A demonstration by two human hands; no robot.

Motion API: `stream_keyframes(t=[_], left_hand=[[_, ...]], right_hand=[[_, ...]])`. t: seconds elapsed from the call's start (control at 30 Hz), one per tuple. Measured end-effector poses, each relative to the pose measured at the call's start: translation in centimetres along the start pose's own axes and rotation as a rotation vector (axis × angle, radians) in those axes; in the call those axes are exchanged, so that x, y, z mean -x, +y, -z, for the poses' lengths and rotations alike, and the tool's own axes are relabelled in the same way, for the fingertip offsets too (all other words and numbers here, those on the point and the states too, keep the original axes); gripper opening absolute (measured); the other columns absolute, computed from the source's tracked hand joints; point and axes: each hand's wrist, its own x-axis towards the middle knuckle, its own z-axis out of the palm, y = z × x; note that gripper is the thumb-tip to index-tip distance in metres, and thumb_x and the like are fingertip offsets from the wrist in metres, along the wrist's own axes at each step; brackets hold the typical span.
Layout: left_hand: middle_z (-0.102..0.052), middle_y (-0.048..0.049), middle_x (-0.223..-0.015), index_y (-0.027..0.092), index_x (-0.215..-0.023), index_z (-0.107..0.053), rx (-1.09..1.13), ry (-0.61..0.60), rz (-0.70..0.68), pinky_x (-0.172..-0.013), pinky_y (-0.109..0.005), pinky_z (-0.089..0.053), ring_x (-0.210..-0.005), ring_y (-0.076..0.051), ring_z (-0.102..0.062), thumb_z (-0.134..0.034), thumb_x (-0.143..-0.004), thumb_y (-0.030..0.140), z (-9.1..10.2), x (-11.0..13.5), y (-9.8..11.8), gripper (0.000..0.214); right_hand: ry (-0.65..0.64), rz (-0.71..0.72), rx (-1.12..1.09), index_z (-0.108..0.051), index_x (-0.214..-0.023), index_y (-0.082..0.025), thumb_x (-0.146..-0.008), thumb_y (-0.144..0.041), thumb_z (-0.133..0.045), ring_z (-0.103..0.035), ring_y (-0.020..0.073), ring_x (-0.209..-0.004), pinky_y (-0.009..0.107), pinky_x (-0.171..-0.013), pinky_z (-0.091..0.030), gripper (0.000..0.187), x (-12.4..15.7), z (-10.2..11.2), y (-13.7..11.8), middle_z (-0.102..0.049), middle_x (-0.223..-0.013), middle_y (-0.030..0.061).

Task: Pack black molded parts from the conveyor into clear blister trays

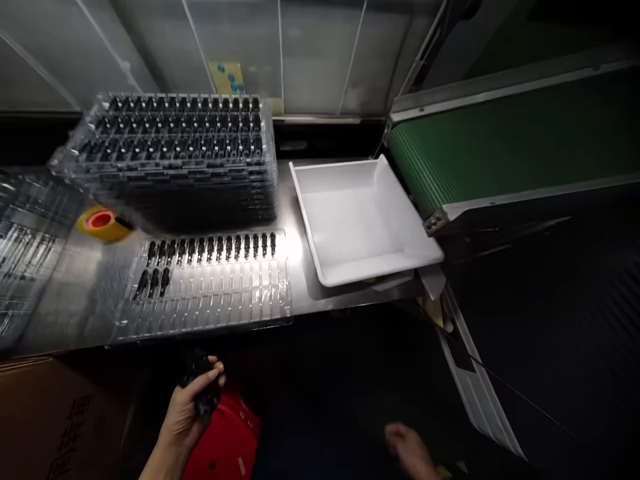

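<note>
Left hand (186, 407): at seven o'clock in the view, just off the near edge of the tabletop (87, 293); its grip was clamped on a clump of black parts (206, 403), the thumb pressed across them; how many it held could not be told
Right hand (407, 448): at five o'clock, low in the view and well apart from the left; motion blurred it, so I could not tell whether its grip was apart or together
Clear tray (220, 308): flat on the tabletop at eight o'clock, straight beyond the left hand; small black parts lined its twelve o'clock row from end to end; three more sat at the nine o'clock end of the middle row; the remaining pockets showed bare plastic
Tray stack (215, 190): at ten o'clock, just behind the clear tray; its top layer carried three rows of black parts
Tape roll (103, 225): yellow with an orange-red core, at nine o'clock, close beside the stack
Plastic trays (27, 267): clear, blurred, at nine o'clock, cut off by the view's edge
White bin (350, 217): on the tabletop, just off centre towards two o'clock; its pale inside faced up
Conveyor (515, 137): green belt at two o'clock, its near end just beside the bin
Red object (225, 437): at seven o'clock, below the held parts; partly hidden by the left hand
Cardboard box (55, 413): at eight o'clock, in shadow; dark characters marked its side
</note>
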Motion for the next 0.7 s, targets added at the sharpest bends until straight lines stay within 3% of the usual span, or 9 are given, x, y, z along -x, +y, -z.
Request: stream_keyframes(t=[0.13,0.2,0.33,0.47,0.6,0.7], left_hand=[[-0.066,-0.0013,-0.076,0.016,-0.092,-0.061,-0.055,-0.178,0.008,-0.060,-0.022,-0.052,-0.063,-0.014,-0.061,-0.083,-0.054,0.020,-0.1,-0.3,-1.1,0.044],[-0.066,-0.0015,-0.077,0.016,-0.093,-0.061,-0.068,-0.179,0.027,-0.060,-0.022,-0.051,-0.064,-0.014,-0.061,-0.083,-0.055,0.022,0.7,0.0,-2.7,0.044],[-0.067,-0.0015,-0.079,0.016,-0.095,-0.062,-0.055,-0.027,0.053,-0.060,-0.023,-0.051,-0.063,-0.013,-0.061,-0.081,-0.055,0.025,4.2,0.7,-8.7,0.045],[-0.069,-0.0065,-0.081,0.012,-0.089,-0.063,-0.215,0.205,0.061,-0.066,-0.029,-0.053,-0.070,-0.019,-0.065,-0.078,-0.055,0.029,8.0,1.1,-16.3,0.041],[-0.067,-0.0047,-0.072,0.014,-0.081,-0.061,-0.420,0.303,0.063,-0.064,-0.031,-0.051,-0.074,-0.023,-0.066,-0.071,-0.061,0.031,8.5,-1.6,-24.3,0.028],[-0.063,-0.0018,-0.066,0.017,-0.082,-0.060,-0.638,0.289,0.062,-0.057,-0.031,-0.047,-0.067,-0.024,-0.063,-0.068,-0.064,0.031,6.9,-7.6,-31.1,0.024]], right_hand=[[-0.035,-0.022,0.050,-0.056,-0.071,-0.021,-0.063,-0.033,-0.049,-0.051,0.0141,-0.056,0.021,-0.044,-0.030,0.016,-1.6,-2.8,-2.0,-0.050,-0.060,-0.0001],[-0.103,0.034,0.097,-0.058,-0.075,-0.020,-0.067,-0.031,-0.051,-0.051,0.0125,-0.059,0.020,-0.046,-0.031,0.015,-1.7,-3.9,-3.2,-0.052,-0.062,-0.0009],[-0.238,0.123,0.234,-0.062,-0.078,-0.019,-0.072,-0.027,-0.053,-0.051,0.0108,-0.058,0.020,-0.049,-0.034,0.013,-1.7,-4.1,-4.7,-0.056,-0.063,-0.0013],[-0.306,0.161,0.385,-0.062,-0.073,-0.018,-0.073,-0.019,-0.051,-0.051,0.0102,-0.057,0.021,-0.051,-0.036,0.011,-3.7,-2.5,-3.6,-0.057,-0.062,-0.0018],[-0.239,0.160,0.535,-0.062,-0.072,-0.018,-0.076,-0.015,-0.050,-0.052,0.0109,-0.058,0.022,-0.052,-0.037,0.013,-11.0,-0.6,0.5,-0.058,-0.064,-0.0022],[-0.109,0.131,0.650,-0.062,-0.075,-0.016,-0.083,-0.019,-0.057,-0.055,0.0119,-0.062,0.025,-0.059,-0.044,0.010,-20.6,1.2,4.5,-0.059,-0.066,-0.0016]])
